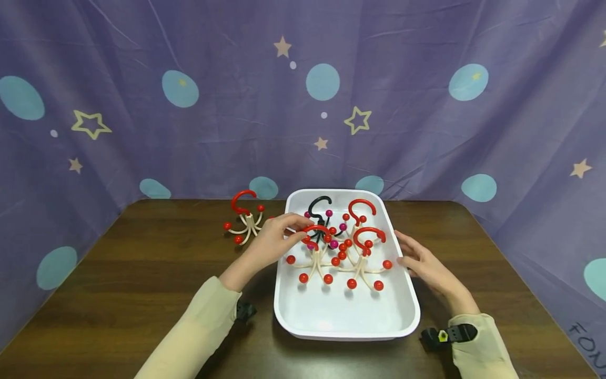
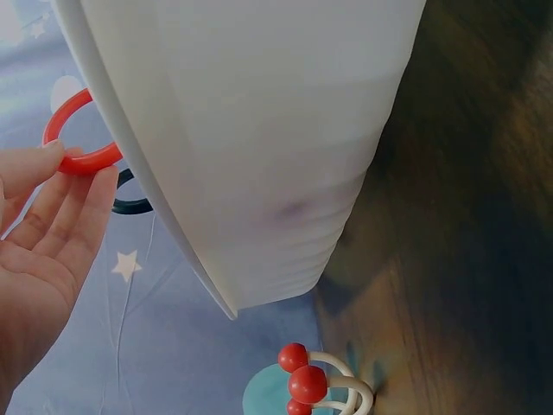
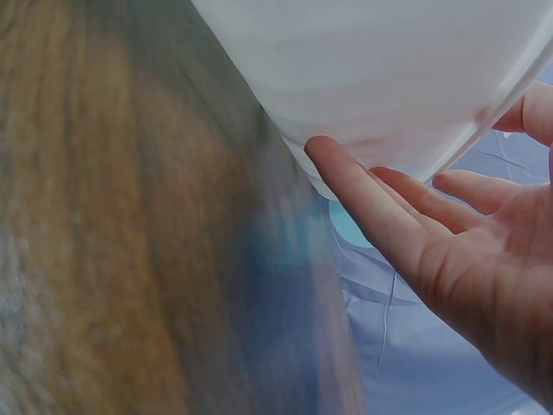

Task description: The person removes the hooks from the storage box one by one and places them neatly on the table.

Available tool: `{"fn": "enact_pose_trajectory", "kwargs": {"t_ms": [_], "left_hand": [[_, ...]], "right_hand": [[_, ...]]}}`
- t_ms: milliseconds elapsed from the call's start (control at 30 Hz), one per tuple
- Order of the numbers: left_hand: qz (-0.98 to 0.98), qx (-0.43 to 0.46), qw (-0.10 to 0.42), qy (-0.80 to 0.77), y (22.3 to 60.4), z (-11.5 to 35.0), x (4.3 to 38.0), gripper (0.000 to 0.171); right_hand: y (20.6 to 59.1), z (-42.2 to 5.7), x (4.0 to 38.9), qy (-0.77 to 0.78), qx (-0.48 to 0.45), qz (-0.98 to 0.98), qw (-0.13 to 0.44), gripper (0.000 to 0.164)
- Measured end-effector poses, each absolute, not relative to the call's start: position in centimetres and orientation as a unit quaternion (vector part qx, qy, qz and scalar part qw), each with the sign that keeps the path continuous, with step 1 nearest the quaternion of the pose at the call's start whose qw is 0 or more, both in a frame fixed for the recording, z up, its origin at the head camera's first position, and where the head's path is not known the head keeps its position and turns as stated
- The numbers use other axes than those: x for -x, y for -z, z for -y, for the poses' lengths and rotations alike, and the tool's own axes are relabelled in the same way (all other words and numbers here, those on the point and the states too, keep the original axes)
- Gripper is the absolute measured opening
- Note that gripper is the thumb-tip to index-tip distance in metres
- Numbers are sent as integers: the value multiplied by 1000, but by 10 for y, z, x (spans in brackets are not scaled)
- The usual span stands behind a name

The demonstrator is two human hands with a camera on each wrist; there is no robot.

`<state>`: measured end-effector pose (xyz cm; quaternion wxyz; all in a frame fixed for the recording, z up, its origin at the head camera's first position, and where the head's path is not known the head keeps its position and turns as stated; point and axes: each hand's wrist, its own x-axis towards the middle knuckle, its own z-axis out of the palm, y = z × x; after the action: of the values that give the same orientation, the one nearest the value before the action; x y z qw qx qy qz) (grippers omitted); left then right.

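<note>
From pale sleeves (image 1: 191, 326) nearest camera, pinching red-hooked rack (image 1: 316, 257) inside white tray (image 1: 341, 322) with left hand (image 1: 270, 238), touching tray's side with loose, straight-fingered right hand (image 1: 430, 268). Counted three more racks (image 1: 363, 262) alongside (plus lone rack (image 1: 250, 221) on table (image 1: 85, 295), left).

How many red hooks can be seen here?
4: a red hook on the table, left of the tray; one pinched by the left hand; a rear one and a front one in the tray's right half.

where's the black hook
In the head view, the black hook sits in the tray's far half, left of centre, beyond the left hand's red hook.
</note>
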<state>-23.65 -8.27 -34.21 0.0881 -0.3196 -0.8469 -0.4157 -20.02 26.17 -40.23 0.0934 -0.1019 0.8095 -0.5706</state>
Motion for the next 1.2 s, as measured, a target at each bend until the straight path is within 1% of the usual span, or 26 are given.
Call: {"fn": "enact_pose_trajectory", "kwargs": {"t_ms": [333,633,1000,1200], "left_hand": [[847,311,78,425,343,81,237,21],[840,319,104,426,341,82,236,21],[823,306,145,455,329,86,224,22],[811,295,170,476,317,93,217,22]], "right_hand": [[403,-262,201,575,105,-806,93,65],[402,-262,201,573,103,-808,95,65],[405,-262,199,578,105,-803,100,66],[404,-262,200,579,106,-803,91,66]]}}
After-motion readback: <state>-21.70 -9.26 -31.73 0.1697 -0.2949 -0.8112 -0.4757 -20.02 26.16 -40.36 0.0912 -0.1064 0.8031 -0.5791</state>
